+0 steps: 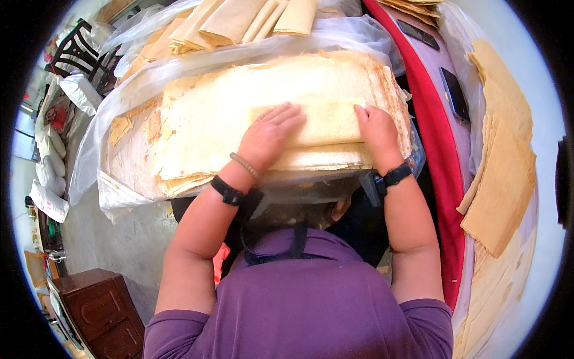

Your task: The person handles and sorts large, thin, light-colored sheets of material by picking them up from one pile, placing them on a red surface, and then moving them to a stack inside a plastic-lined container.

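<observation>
Before me lies a wide stack of thin, pale yellow sheets (209,113) with ragged, flaking edges. On its near part rests a folded yellow sheet (329,122), a long flat strip. My left hand (269,131) lies flat across the strip's left part, fingers stretched out and slightly blurred. At the right end my right hand (379,131) is closed, thumb and curled fingers pinching the strip's edge. The fingertips under that edge are hidden, and the frame does not show what the sheets are made of.
Clear plastic film (131,107) spreads under the stack. Folded yellow bundles (239,24) lie beyond it. To the right, past a red cloth edge (439,137), are two phones (454,94) and more folded sheets (502,179). A brown wooden cabinet (98,311) stands at lower left.
</observation>
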The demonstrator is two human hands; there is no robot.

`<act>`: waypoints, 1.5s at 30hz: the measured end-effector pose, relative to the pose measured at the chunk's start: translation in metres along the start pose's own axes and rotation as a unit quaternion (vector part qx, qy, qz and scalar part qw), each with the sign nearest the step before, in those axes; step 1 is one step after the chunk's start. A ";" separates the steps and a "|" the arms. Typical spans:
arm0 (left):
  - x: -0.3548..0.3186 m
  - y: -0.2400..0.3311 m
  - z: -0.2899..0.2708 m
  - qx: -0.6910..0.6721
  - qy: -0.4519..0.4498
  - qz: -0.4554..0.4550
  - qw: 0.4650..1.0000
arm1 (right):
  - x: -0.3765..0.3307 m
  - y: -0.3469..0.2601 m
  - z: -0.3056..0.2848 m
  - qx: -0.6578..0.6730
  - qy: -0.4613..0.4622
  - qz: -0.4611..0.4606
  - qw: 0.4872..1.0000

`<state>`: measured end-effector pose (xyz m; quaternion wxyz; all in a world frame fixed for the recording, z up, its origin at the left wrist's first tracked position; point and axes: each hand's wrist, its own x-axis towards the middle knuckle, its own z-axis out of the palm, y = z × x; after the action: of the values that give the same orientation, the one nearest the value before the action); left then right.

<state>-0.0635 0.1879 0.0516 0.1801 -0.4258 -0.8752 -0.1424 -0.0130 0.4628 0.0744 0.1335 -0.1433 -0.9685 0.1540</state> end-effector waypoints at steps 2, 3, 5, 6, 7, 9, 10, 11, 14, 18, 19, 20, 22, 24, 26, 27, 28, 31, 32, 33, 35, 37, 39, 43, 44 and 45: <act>0.002 -0.002 -0.004 -0.107 -0.080 -0.016 0.991 | 0.012 -0.001 -0.003 0.016 -0.030 0.043 0.998; 0.002 0.002 -0.005 -0.104 -0.078 -0.017 0.991 | 0.008 -0.003 -0.002 0.018 -0.029 0.041 0.999; 0.004 0.011 -0.012 -0.049 -0.101 -0.027 0.993 | -0.008 -0.040 -0.015 -0.005 0.170 -0.095 0.981; 0.005 0.010 -0.015 -0.038 -0.097 -0.029 0.994 | -0.014 -0.047 -0.008 0.003 0.177 -0.101 0.979; 0.006 0.008 -0.014 -0.040 -0.104 -0.024 0.993 | -0.022 -0.050 0.005 -0.022 0.119 -0.208 0.971; 0.004 0.003 -0.003 -0.033 -0.092 -0.002 0.995 | -0.030 -0.046 0.022 -0.051 0.066 -0.311 0.947; 0.005 0.003 -0.007 -0.029 -0.091 -0.003 0.995 | -0.031 -0.043 0.027 -0.048 0.022 -0.272 0.961; 0.007 0.002 -0.013 -0.038 -0.117 0.001 0.992 | -0.031 -0.040 0.030 -0.045 -0.023 -0.232 0.971; 0.008 -0.004 -0.033 -0.046 -0.137 0.016 0.989 | -0.023 -0.039 0.026 -0.066 -0.038 -0.242 0.967; 0.011 -0.012 -0.042 0.035 -0.156 0.069 0.985 | -0.019 -0.028 0.027 0.059 -0.045 -0.202 0.977; 0.018 -0.014 -0.051 0.031 -0.160 0.046 0.986 | -0.023 -0.022 0.023 0.166 0.060 -0.182 0.967; 0.025 -0.017 -0.056 0.025 -0.164 0.022 0.986 | -0.024 -0.018 0.018 0.267 0.160 -0.157 0.937; 0.040 -0.041 -0.067 0.039 -0.033 -0.027 0.998 | -0.024 -0.014 -0.006 0.268 0.211 -0.150 0.928; 0.092 -0.066 -0.079 0.106 0.065 -0.044 0.991 | -0.021 0.001 -0.009 0.244 0.265 -0.120 0.925; 0.146 -0.087 -0.085 0.250 0.111 -0.096 0.957 | -0.014 0.006 0.003 0.266 0.178 -0.077 0.944; 0.173 -0.105 -0.077 0.278 0.147 -0.091 0.945 | -0.013 0.007 0.009 0.261 0.169 -0.062 0.949; 0.194 -0.119 -0.070 0.380 0.130 -0.114 0.909 | -0.012 0.005 0.014 0.290 0.147 -0.034 0.945; 0.249 -0.159 -0.020 0.315 -0.026 -0.216 0.924 | -0.008 0.016 0.020 0.323 0.147 0.005 0.935; 0.261 -0.179 0.000 0.243 -0.176 -0.238 0.924 | -0.007 0.019 0.020 0.339 0.165 0.010 0.926; 0.249 -0.247 0.030 0.249 -0.227 -0.161 0.928 | -0.006 0.012 0.019 0.345 0.155 0.007 0.926; 0.252 -0.256 0.055 0.233 -0.278 -0.056 0.930 | -0.002 0.019 0.018 0.523 0.180 0.079 0.830; 0.254 -0.232 0.029 0.120 -0.215 -0.168 0.955 | -0.002 0.032 0.004 0.556 0.181 0.120 0.803; 0.249 -0.183 0.005 0.120 -0.175 -0.175 0.961 | -0.004 0.041 -0.016 0.619 0.187 0.179 0.742; 0.177 -0.050 -0.026 -0.032 -0.144 -0.058 0.987 | -0.031 0.056 -0.050 0.728 0.131 0.188 0.647; 0.154 -0.008 -0.022 -0.107 -0.168 -0.023 0.980 | -0.042 0.061 -0.054 0.720 0.142 0.198 0.650; 0.126 0.023 -0.020 -0.151 -0.154 0.022 0.976 | -0.052 0.061 -0.060 0.725 0.117 0.198 0.649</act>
<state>-0.1130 0.2813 0.1267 -0.0201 -0.4843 -0.8512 -0.2015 0.0680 0.5174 0.0976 0.2734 -0.2065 -0.4733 0.8116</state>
